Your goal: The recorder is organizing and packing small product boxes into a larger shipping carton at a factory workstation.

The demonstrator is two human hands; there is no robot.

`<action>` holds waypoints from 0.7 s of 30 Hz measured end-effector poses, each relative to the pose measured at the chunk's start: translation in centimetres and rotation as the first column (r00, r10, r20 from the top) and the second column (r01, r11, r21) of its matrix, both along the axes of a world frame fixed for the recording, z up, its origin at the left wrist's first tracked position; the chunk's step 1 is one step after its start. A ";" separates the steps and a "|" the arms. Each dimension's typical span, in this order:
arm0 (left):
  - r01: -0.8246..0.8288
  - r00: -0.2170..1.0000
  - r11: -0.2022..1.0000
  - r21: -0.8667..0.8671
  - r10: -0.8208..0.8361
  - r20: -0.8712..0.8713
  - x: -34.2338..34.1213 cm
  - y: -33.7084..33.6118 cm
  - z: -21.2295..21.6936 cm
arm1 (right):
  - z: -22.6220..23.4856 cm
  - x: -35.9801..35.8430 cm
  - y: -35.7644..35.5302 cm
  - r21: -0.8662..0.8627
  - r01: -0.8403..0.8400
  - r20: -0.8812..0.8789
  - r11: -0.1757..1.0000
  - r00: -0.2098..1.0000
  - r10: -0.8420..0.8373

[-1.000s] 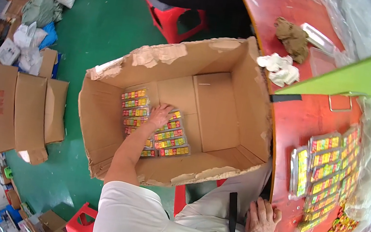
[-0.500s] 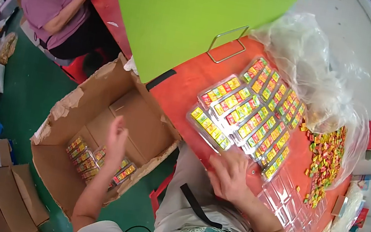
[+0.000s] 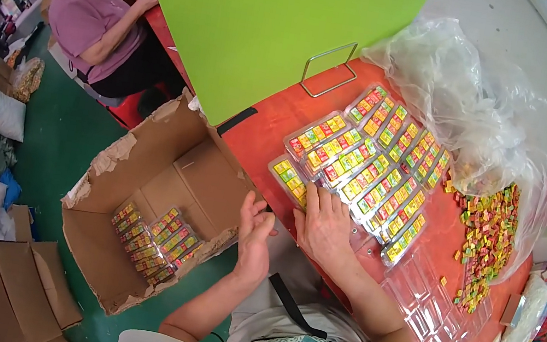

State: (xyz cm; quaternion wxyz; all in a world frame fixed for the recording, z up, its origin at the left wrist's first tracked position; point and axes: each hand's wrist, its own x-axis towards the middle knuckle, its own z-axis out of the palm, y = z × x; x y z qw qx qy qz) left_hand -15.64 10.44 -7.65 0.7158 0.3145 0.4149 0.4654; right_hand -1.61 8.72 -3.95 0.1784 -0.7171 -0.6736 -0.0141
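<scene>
Left fingers (image 3: 248, 220) now nearer the table (image 3: 267, 127) — right fingers (image 3: 314, 202) at 1 tray (image 3: 289, 177)

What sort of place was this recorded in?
Probably a packing workshop, judging by the clear plastic trays filled with small colourful pieces on the red table, the loose heap of similar pieces beside them, and the open cardboard box holding more filled trays.

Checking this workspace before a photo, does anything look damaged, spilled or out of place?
The brown cardboard box has a ragged, peeling rim, so it looks damaged. On the red tabletop, one small yellow block lies apart from the heap of small red and yellow blocks, as if strayed.
</scene>
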 end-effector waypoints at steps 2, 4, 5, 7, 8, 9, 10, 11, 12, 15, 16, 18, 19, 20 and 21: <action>-0.010 1.000 0.999 -0.039 0.010 -0.008 0.2 0.0 0.3 | -0.4 -0.1 -0.2 0.045 -0.009 0.014 0.999 1.000 0.009; -0.009 0.999 0.999 -0.039 0.008 -0.039 0.5 0.0 0.6 | -0.7 -0.7 -0.4 0.029 -0.019 0.028 0.999 0.999 0.018; -0.004 0.998 0.999 -0.042 0.001 -0.068 0.7 0.0 0.7 | -0.8 -0.9 -0.7 0.010 -0.024 0.043 1.000 0.999 0.023; -0.015 0.998 1.000 0.007 0.015 -0.059 1.1 0.1 0.0 | -0.9 -1.7 -1.1 0.020 -0.040 0.058 0.999 0.998 0.039; -0.020 0.999 0.998 0.056 0.023 -0.047 1.2 0.1 -0.3 | -1.0 -2.0 -1.3 0.029 -0.052 0.076 0.998 0.996 0.050; -0.031 0.998 0.999 0.035 0.033 -0.057 1.2 0.2 -0.4 | -1.0 -2.3 -1.5 0.023 -0.065 0.081 0.998 0.995 0.063; -0.035 0.998 0.999 0.033 0.037 -0.059 1.2 0.0 -0.5 | -1.0 -2.5 -1.8 0.020 -0.070 0.079 0.997 0.995 0.068; -0.046 0.998 0.999 0.019 0.046 0.043 1.3 -0.1 -0.6 | -1.0 -2.8 -2.0 0.040 -0.101 0.108 0.994 0.989 0.096; -0.057 0.988 0.998 0.004 0.056 0.146 1.5 -0.3 -0.6 | -1.1 -3.0 -2.3 0.059 -0.132 0.139 0.989 0.983 0.123; -0.056 0.984 0.998 -0.040 0.062 0.167 1.4 -0.8 0.0 | -0.7 -3.7 -3.1 -0.013 -0.144 0.017 0.989 0.989 0.144; -0.062 0.984 0.997 -0.042 0.069 0.165 1.2 -0.9 -0.2 | -0.4 -3.9 -3.3 -0.030 -0.150 -0.063 0.988 0.987 0.148; -0.023 0.993 0.999 -0.027 0.026 0.113 0.8 -1.0 -0.4 | -0.1 -3.9 -3.5 -0.062 -0.168 -0.161 0.984 0.975 0.156; -0.026 0.993 0.999 -0.028 0.029 0.112 0.7 -1.0 -0.4 | 0.0 -3.8 -3.6 -0.091 -0.181 -0.256 0.979 0.955 0.153; 0.004 0.985 0.997 -0.073 0.009 0.172 0.6 -1.0 -0.3 | -0.1 -3.5 -3.7 -0.092 -0.184 -0.257 0.979 0.954 0.155; 0.038 0.972 0.993 -0.115 -0.010 0.233 0.5 -1.1 -0.2 | -0.3 -3.2 -3.9 -0.076 -0.210 -0.421 0.975 0.893 0.160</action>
